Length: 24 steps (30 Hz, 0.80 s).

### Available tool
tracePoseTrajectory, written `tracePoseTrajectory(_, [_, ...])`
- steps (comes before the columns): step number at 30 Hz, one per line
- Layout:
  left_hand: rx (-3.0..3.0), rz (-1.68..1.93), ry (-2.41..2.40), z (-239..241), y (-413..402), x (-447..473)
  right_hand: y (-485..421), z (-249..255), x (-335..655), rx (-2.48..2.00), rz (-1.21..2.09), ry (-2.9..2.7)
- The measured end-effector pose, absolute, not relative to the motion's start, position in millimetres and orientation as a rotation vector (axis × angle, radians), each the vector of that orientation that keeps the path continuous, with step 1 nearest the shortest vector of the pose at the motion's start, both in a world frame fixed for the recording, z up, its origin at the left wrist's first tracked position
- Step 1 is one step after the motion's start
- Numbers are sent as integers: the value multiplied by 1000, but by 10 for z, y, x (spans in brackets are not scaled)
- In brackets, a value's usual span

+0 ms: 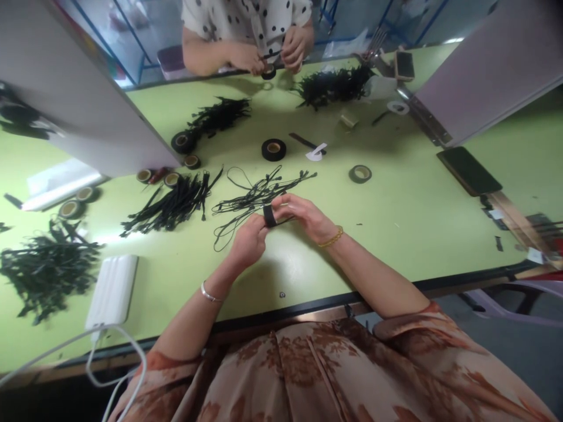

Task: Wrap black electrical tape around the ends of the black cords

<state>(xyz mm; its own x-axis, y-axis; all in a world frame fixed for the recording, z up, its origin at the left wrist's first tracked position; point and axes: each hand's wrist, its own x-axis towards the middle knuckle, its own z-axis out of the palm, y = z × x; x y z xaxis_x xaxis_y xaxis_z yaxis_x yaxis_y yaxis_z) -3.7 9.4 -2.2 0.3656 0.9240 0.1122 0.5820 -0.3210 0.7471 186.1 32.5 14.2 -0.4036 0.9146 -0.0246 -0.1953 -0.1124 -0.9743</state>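
Observation:
My left hand [248, 239] and my right hand [299, 214] meet above the green table [396, 211]. Between their fingertips is a small roll of black tape [269, 216], and both hands are closed on it. A thin black cable seems to run through my right fingers, though I cannot make it out clearly. Just beyond my hands lies a loose bundle of thin black cables [255, 196]. My left wrist wears a silver bangle, and my right wrist has a gold bracelet.
Another person's hands [272, 55] work with tape across the table. Piles of black cables [173, 205] [44, 266] [334, 85] lie about. Tape rolls [273, 149] [359, 173], a white power bank [113, 290], a dark phone [468, 170] and grey dividers [79, 99] stand around.

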Motion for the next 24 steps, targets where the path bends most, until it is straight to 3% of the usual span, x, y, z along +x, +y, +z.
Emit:
tracePoseTrajectory(9, [2331, 666, 1368, -45, 28, -7, 399, 240, 2090, -857, 1673, -1528])
tracePoseTrajectory(15, [2552, 584, 1437, -117, -5, 38, 251, 303, 1886, -1202, 1184, -1692])
tracePoseTrajectory(24, [2030, 784, 1490, 82, 28, 35, 87, 315, 1730, -1009, 1016, -1540])
